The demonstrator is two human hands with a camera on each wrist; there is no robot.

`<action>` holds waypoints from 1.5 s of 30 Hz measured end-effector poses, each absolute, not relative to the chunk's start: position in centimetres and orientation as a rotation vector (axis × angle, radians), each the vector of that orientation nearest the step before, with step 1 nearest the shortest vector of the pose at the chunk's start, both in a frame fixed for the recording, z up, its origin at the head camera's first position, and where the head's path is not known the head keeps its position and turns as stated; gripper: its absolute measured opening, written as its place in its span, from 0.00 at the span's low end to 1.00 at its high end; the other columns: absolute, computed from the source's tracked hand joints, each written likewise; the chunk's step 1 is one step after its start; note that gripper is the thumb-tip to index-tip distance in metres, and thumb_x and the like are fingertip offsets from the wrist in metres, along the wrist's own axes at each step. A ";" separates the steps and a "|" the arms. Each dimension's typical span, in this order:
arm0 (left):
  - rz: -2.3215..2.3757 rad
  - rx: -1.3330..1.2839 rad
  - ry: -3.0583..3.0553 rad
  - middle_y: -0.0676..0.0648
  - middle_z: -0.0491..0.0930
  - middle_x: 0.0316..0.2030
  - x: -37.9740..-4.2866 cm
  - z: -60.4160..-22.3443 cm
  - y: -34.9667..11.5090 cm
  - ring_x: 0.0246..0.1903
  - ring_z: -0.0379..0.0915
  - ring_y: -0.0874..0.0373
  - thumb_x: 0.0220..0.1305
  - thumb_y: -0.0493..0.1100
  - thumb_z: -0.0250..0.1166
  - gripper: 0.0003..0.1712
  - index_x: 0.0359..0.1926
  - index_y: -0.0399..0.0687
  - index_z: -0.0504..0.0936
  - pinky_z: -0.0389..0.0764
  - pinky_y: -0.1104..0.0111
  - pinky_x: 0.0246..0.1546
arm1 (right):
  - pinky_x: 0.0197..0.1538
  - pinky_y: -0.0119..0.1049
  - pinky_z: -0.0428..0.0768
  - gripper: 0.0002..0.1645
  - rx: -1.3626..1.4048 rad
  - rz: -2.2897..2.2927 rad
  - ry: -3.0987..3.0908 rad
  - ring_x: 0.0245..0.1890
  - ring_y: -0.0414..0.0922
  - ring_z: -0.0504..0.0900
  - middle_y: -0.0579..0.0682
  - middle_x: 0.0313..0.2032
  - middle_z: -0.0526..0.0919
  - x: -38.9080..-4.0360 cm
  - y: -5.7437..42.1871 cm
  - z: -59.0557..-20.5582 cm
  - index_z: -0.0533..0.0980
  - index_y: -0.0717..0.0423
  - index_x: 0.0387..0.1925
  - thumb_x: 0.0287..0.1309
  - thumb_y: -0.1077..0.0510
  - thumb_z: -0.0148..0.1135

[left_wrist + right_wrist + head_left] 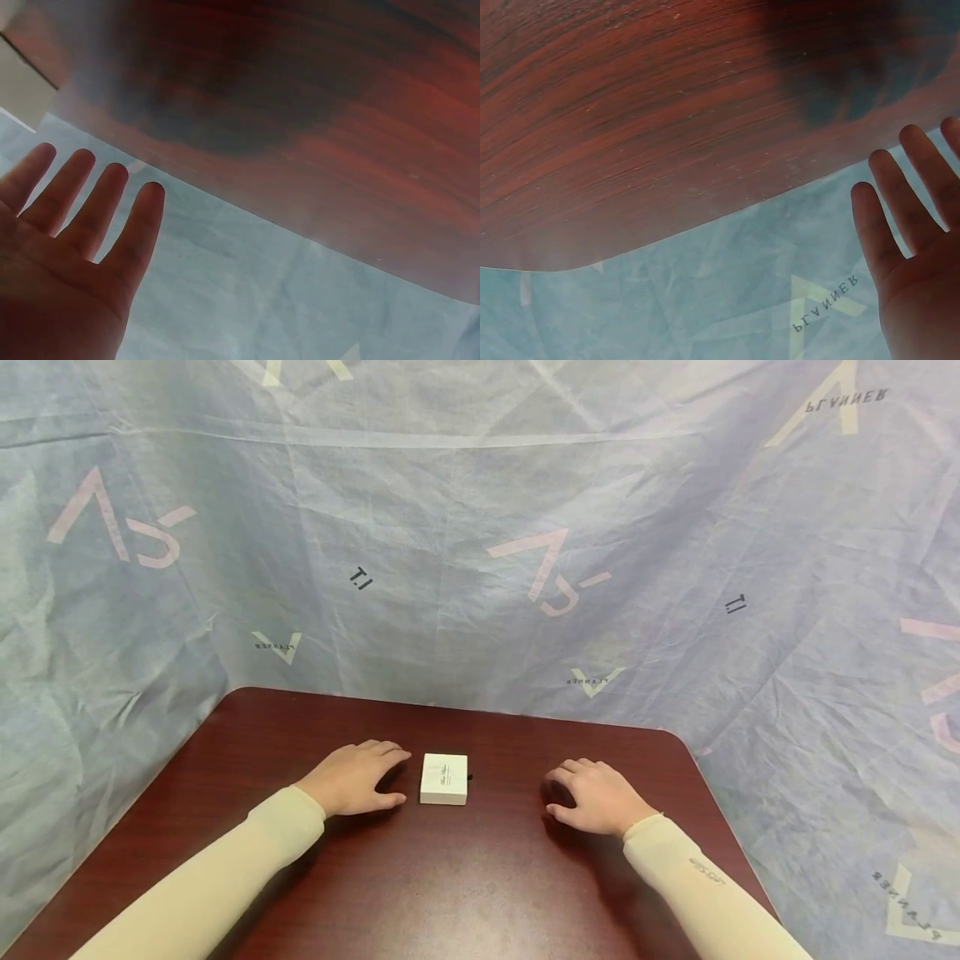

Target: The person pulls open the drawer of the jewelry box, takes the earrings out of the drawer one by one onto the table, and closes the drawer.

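just left of the small white box [443, 783], the left hand [354, 781] has its fingers apart, near it but not touching. the box lies flat on the red-brown table [480, 885], with dark writing [446, 774] on top and a little black tab [470, 777] on its right side. well to the right of the box, the right hand [597, 796] has its fingers apart too.

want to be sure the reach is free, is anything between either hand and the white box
Nothing visible is in the way. The left hand is just beside the white box, and the right hand is farther off on its other side; only tabletop shows across both gaps.
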State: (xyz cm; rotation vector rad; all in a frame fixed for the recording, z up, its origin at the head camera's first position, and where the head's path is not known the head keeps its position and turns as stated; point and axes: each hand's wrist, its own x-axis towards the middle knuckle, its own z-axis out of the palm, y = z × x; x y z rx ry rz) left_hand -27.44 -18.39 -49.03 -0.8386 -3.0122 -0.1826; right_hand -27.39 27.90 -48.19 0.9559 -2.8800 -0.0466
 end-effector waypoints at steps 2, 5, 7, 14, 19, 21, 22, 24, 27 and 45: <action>-0.190 -0.851 -3.004 0.42 0.81 0.82 -27.5 -49.0 -17.9 0.82 0.79 0.39 0.77 0.67 0.76 0.47 0.85 0.49 0.79 0.84 0.38 0.80 | 0.64 0.57 0.90 0.29 0.958 -0.048 -2.877 0.60 0.55 0.92 0.49 0.60 0.93 -27.4 27.8 -48.1 0.90 0.49 0.66 0.73 0.39 0.77; -0.202 -0.872 -2.992 0.42 0.80 0.83 -27.7 -49.1 -17.1 0.82 0.78 0.40 0.76 0.67 0.77 0.48 0.86 0.49 0.78 0.84 0.39 0.79 | 0.63 0.56 0.90 0.29 0.961 -0.063 -2.873 0.59 0.55 0.92 0.49 0.59 0.93 -27.4 27.6 -48.1 0.90 0.48 0.66 0.72 0.38 0.77; -0.198 -0.883 -2.986 0.42 0.80 0.83 -27.7 -49.0 -16.5 0.83 0.78 0.40 0.76 0.67 0.77 0.48 0.86 0.49 0.78 0.84 0.39 0.79 | 0.62 0.56 0.90 0.29 0.961 -0.073 -2.876 0.58 0.54 0.92 0.48 0.59 0.93 -27.5 27.4 -48.2 0.90 0.48 0.65 0.72 0.38 0.77; -0.195 -0.934 -2.981 0.43 0.80 0.83 -28.1 -48.9 -14.6 0.82 0.79 0.41 0.76 0.66 0.78 0.47 0.86 0.50 0.78 0.85 0.41 0.78 | 0.62 0.56 0.90 0.29 0.968 -0.079 -2.885 0.59 0.54 0.92 0.48 0.58 0.93 -27.6 27.2 -48.5 0.90 0.47 0.66 0.73 0.37 0.77; -0.158 -0.977 -2.962 0.43 0.82 0.81 -28.3 -49.1 -13.7 0.80 0.81 0.42 0.77 0.63 0.79 0.46 0.85 0.48 0.78 0.87 0.43 0.76 | 0.63 0.57 0.90 0.30 0.977 -0.068 -2.899 0.59 0.55 0.92 0.48 0.59 0.93 -27.7 27.2 -48.7 0.89 0.48 0.66 0.73 0.37 0.76; -0.144 -0.983 -2.962 0.44 0.83 0.80 -28.4 -49.2 -13.5 0.79 0.81 0.43 0.78 0.62 0.79 0.45 0.85 0.48 0.78 0.87 0.44 0.75 | 0.63 0.56 0.90 0.30 0.977 -0.072 -2.899 0.59 0.55 0.92 0.48 0.59 0.93 -27.7 27.1 -48.8 0.89 0.47 0.66 0.73 0.37 0.76; -0.140 -0.984 -2.963 0.43 0.83 0.80 -28.4 -49.2 -13.5 0.79 0.82 0.43 0.78 0.62 0.79 0.44 0.85 0.48 0.79 0.88 0.44 0.75 | 0.63 0.56 0.90 0.30 0.975 -0.075 -2.903 0.59 0.55 0.92 0.48 0.59 0.93 -27.7 27.1 -48.7 0.89 0.47 0.66 0.74 0.36 0.76; -0.129 -0.980 -2.969 0.43 0.83 0.80 -28.4 -49.2 -13.4 0.79 0.82 0.43 0.79 0.62 0.78 0.44 0.85 0.48 0.79 0.88 0.44 0.75 | 0.63 0.56 0.90 0.30 0.971 -0.080 -2.905 0.59 0.55 0.92 0.48 0.59 0.93 -27.7 27.1 -48.7 0.89 0.47 0.67 0.74 0.37 0.76; -0.117 -0.980 -2.976 0.43 0.83 0.81 -28.4 -49.1 -13.3 0.79 0.82 0.43 0.80 0.62 0.78 0.43 0.85 0.48 0.79 0.88 0.45 0.75 | 0.64 0.57 0.90 0.29 0.964 -0.080 -2.913 0.60 0.55 0.92 0.49 0.59 0.94 -27.7 27.0 -48.6 0.89 0.48 0.66 0.74 0.37 0.77; -0.135 -0.968 -3.006 0.43 0.82 0.82 -28.4 -48.8 -12.9 0.80 0.81 0.42 0.81 0.60 0.78 0.43 0.86 0.48 0.78 0.86 0.44 0.77 | 0.64 0.56 0.90 0.29 1.010 -0.081 -2.882 0.59 0.55 0.91 0.49 0.58 0.93 -28.3 24.9 -48.2 0.89 0.48 0.67 0.75 0.37 0.75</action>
